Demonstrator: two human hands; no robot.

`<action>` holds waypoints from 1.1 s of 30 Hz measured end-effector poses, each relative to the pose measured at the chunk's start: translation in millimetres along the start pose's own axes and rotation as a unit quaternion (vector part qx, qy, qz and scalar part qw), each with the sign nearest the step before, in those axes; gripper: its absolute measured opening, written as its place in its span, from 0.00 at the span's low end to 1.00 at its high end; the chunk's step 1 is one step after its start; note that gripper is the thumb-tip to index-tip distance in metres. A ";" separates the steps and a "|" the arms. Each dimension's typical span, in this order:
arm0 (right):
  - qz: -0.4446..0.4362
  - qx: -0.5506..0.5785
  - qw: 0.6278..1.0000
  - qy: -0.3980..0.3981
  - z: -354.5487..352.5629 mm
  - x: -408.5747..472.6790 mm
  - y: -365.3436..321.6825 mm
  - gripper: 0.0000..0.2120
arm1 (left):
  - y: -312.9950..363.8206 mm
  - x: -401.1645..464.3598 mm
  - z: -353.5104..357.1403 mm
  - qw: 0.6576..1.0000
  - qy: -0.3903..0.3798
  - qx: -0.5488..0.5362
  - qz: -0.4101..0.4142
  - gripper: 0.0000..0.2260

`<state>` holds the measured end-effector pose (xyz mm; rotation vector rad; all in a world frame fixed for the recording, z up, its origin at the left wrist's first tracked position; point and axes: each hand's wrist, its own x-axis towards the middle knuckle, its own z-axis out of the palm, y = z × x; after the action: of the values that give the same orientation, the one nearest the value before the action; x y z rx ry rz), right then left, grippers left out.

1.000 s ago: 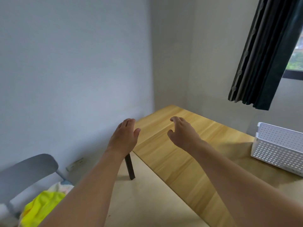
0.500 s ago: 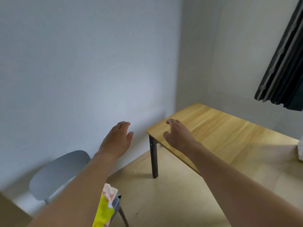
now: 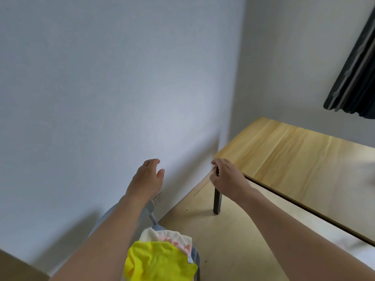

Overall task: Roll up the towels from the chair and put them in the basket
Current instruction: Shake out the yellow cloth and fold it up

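No readable text, labels, brands, nos. or signs anywhere in the head view; wall, desk [image 3: 294, 159], curtain [image 3: 357, 78] & towels [image 3: 160, 260] all show plain surfaces w/o print; small wall outlet [image 3: 158, 197] too blurred to tell any marking.
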<state>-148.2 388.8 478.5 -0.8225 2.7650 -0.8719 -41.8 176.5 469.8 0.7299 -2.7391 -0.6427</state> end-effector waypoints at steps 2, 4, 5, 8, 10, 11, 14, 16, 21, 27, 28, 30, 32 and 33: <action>0.015 -0.002 1.000 -0.008 15.4 5.7 -2.9 0.21 | -22.0 1.1 4.0 1.000 -0.022 0.003 -0.012 0.19; 0.017 -0.005 0.999 -0.026 38.0 11.4 -6.3 0.22 | -43.3 -0.3 12.5 0.999 -0.039 0.002 -0.020 0.19; 0.019 -0.004 0.999 -0.035 51.4 12.2 -8.5 0.22 | -53.3 -1.2 17.1 0.999 -0.050 0.002 -0.020 0.19; 0.046 0.011 0.996 -0.070 101.0 11.4 -18.1 0.22 | -95.4 6.6 32.5 0.995 -0.098 -0.001 -0.005 0.18; 0.069 0.005 0.993 -0.094 136.4 15.0 -24.1 0.23 | -132.1 15.3 45.4 0.991 -0.130 -0.012 -0.004 0.18; 0.083 -0.001 0.991 -0.100 154.9 19.2 -26.3 0.23 | -151.9 20.3 53.4 0.989 -0.146 -0.017 -0.006 0.17; 0.116 -0.019 0.985 -0.125 217.9 35.3 -27.6 0.23 | -218.9 37.8 90.9 0.978 -0.204 -0.029 -0.017 0.17; 0.139 -0.027 0.977 -0.157 265.7 44.0 -22.4 0.23 | -262.7 45.6 125.7 0.969 -0.246 -0.028 -0.023 0.15; 0.160 -0.039 0.962 -0.220 393.1 52.2 28.6 0.22 | -342.2 48.8 232.9 0.946 -0.325 -0.012 -0.015 0.14; 0.160 -0.109 0.952 -0.238 531.4 53.1 112.2 0.22 | -407.3 45.1 375.7 0.927 -0.365 0.074 0.046 0.22; 0.152 -0.127 0.953 -0.231 550.2 51.0 123.8 0.23 | -417.6 42.4 394.2 0.925 -0.361 0.094 0.067 0.25; 0.130 -0.142 0.959 -0.210 582.7 44.4 144.9 0.27 | -440.0 33.9 424.1 0.923 -0.349 0.119 0.106 0.29; 0.118 -0.140 0.967 -0.176 606.7 33.8 162.4 0.31 | -463.0 22.5 446.4 0.932 -0.310 0.121 0.144 0.32; 0.116 -0.137 0.972 -0.151 615.9 28.1 170.5 0.32 | -473.0 16.0 455.0 0.939 -0.281 0.120 0.159 0.33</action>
<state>-81.6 186.3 -124.7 -0.5897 2.6646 -0.2990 -8.6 -39.9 -149.1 0.1319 -3.3985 -0.5049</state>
